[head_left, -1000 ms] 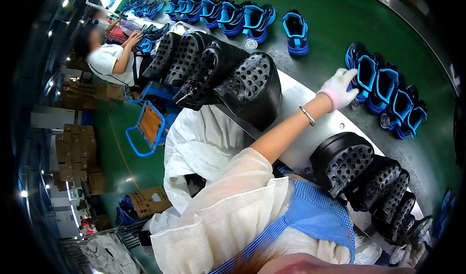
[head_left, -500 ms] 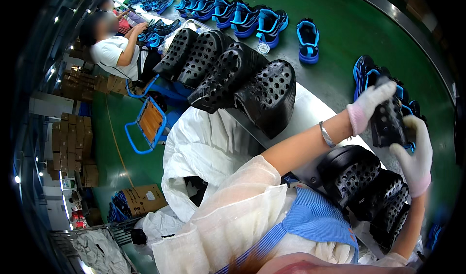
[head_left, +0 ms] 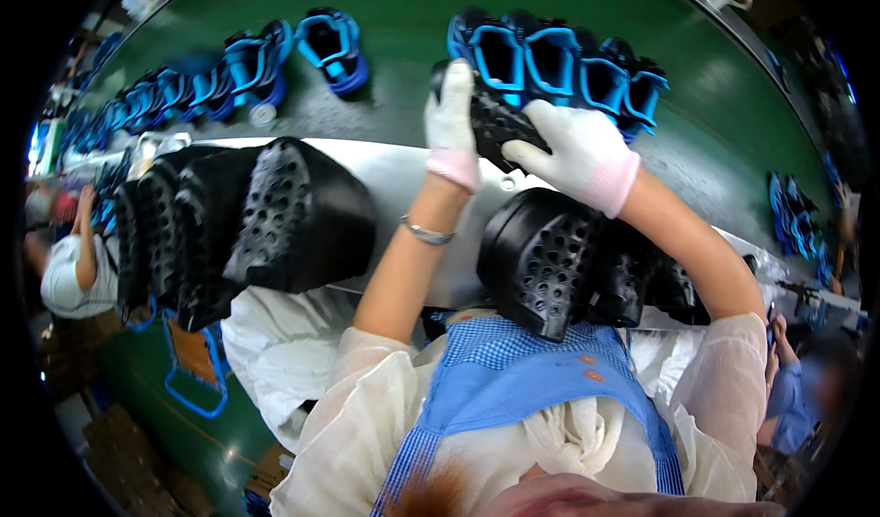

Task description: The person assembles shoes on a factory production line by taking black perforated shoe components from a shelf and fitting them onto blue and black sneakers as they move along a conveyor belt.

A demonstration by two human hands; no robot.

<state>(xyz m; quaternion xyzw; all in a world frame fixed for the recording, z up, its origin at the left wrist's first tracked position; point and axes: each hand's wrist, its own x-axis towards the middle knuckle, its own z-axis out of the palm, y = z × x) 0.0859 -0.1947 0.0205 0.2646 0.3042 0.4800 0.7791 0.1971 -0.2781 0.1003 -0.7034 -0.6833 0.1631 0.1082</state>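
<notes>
Both my hands, in white gloves with pink cuffs, grip one black perforated block (head_left: 497, 121) over the worktable. My left hand (head_left: 451, 123) is closed on its left end, thumb up along it. At its right end my right hand (head_left: 585, 155) pinches it between thumb and fingers. The block is tilted, partly covered by the gloves. Just beyond it stands a row of black-and-blue sneakers (head_left: 548, 60). Similar black perforated blocks, thick and rounded, stand near my left forearm (head_left: 302, 210) and below my right forearm (head_left: 541, 260).
More sneakers (head_left: 247, 68) line the green surface (head_left: 394, 22) at the far left, with a single sneaker (head_left: 332, 51) nearer the middle. A white ledge (head_left: 403, 164) runs along the near side. Co-workers sit at left and right; a blue-framed chair (head_left: 194, 357) stands lower left.
My view has turned to the right, so the scene has shifted left. The held block has come in front of me, and my right hand now grips it too, having been spread at its lower end.
</notes>
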